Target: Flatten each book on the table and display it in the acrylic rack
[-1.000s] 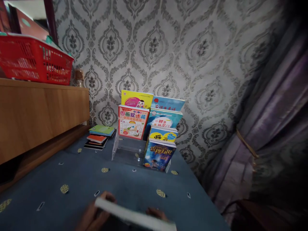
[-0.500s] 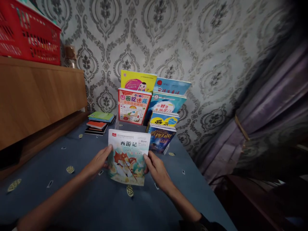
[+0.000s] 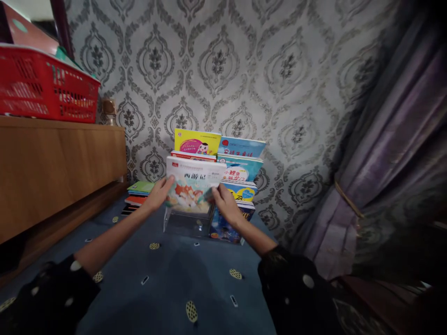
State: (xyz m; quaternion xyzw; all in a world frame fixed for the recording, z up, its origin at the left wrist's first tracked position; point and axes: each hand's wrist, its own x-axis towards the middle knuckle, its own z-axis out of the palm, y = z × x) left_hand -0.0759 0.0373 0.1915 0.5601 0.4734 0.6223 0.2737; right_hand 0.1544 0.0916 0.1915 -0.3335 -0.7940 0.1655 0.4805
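Between my two hands is a white book [image 3: 190,188] with a colourful picture cover, its top edge leaning away from me. My left hand [image 3: 161,191] grips its left edge, thumb on the front. My right hand [image 3: 225,202] pinches the right edge the same way. Behind and below the book stands a clear tiered rack [image 3: 186,228]. In its left column a yellow book [image 3: 195,141] and a mostly hidden red book [image 3: 193,156] stand upright. The right column holds a blue book [image 3: 240,146], a teal book [image 3: 244,167], a yellow-and-blue book [image 3: 242,192] and a dark blue book [image 3: 226,228].
A stack of books [image 3: 139,188] lies left of the rack on the dark blue patterned cloth [image 3: 167,288]. At left, a red basket [image 3: 52,86] sits on a wooden cabinet [image 3: 63,172]. Patterned wallpaper [image 3: 216,70] rises behind; a purple curtain [image 3: 366,186] hangs at right.
Both hands have carried the white book up and forward toward the rack's left column, tilting it back. It now covers most of the red book. The camera view has tilted upward.
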